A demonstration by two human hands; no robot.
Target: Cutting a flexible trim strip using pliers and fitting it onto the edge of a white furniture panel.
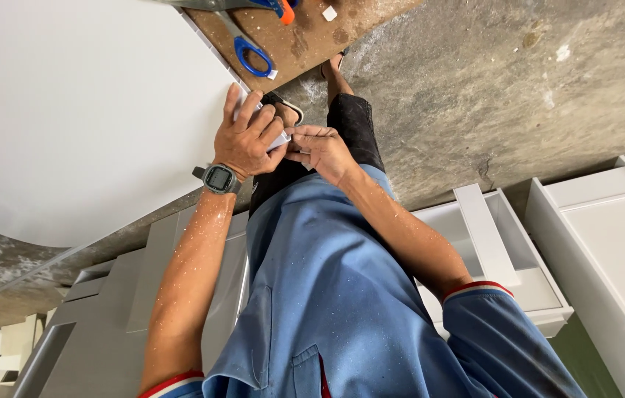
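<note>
Blue shirt [342, 295] fills foreground, nearest lens. White panel [69, 110] lies on brown bench [305, 37], corner toward me. Left hand [248, 136] clamps that corner; right hand [321, 149] pinches small white strip [280, 140] at edge. Looks like mid edge-trim work; next needs steady pull along edge. Scissors [250, 48] cut off at top. Strip mostly hidden by fingers.

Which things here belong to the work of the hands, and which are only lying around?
In use:
- left hand, pressing the corner of the white panel
- right hand, pinching a small white strip at that corner

Lying about:
- blue-handled scissors on the brown board
- white drawer boxes on the concrete floor
</note>
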